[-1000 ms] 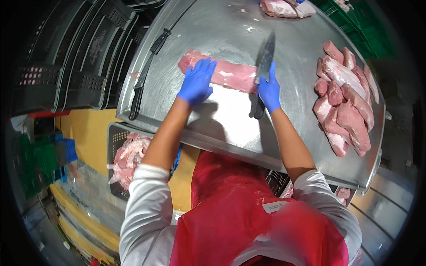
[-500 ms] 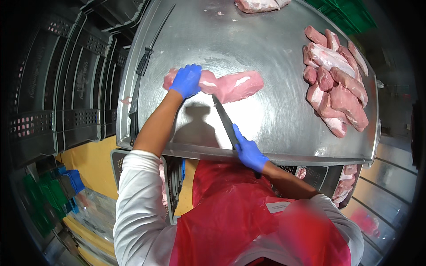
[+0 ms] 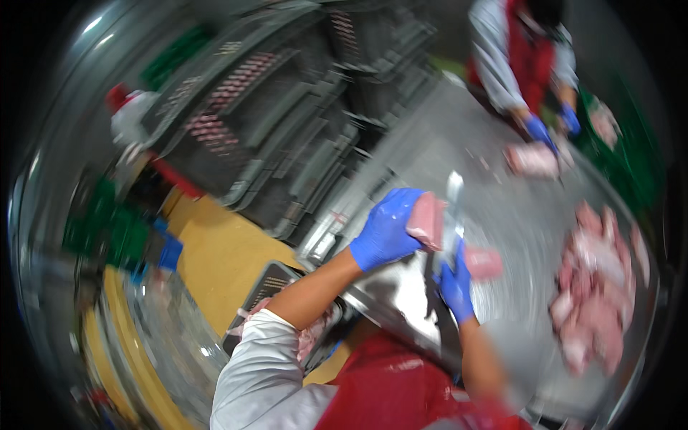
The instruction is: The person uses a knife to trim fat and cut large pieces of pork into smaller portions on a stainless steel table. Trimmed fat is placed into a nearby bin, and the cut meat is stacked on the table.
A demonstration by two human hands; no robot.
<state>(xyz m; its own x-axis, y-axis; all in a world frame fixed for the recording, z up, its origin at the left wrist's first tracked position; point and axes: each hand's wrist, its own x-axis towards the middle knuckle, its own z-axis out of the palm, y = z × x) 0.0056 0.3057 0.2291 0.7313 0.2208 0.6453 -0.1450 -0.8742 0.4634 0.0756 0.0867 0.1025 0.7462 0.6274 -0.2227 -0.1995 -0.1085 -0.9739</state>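
Note:
My left hand [image 3: 387, 228], in a blue glove, is wrapped round a cut piece of pink meat [image 3: 428, 221] lifted over the table. Its flat cut face shows beyond my fingers. In my blue-gloved right hand [image 3: 456, 288] is a knife [image 3: 454, 195], its blade pointing away from me, close to the right side of the lifted piece. A second piece of meat [image 3: 484, 263] lies on the metal table [image 3: 516, 287], just right of my right hand. Motion blurs the picture, and the knife's handle is mostly hidden.
Several trimmed pieces lie in a meat pile [image 3: 595, 287] on the right. Across the table a co-worker [image 3: 523, 57] in blue gloves handles another meat piece [image 3: 532, 160]. Stacked dark crates [image 3: 287, 107] rise at the left. A grey crate [image 3: 261, 287] with meat stands below my left arm.
The view has swung left. The long meat piece is now in two: one part raised in my left hand, the other on the table. The knife has come up beside the raised part.

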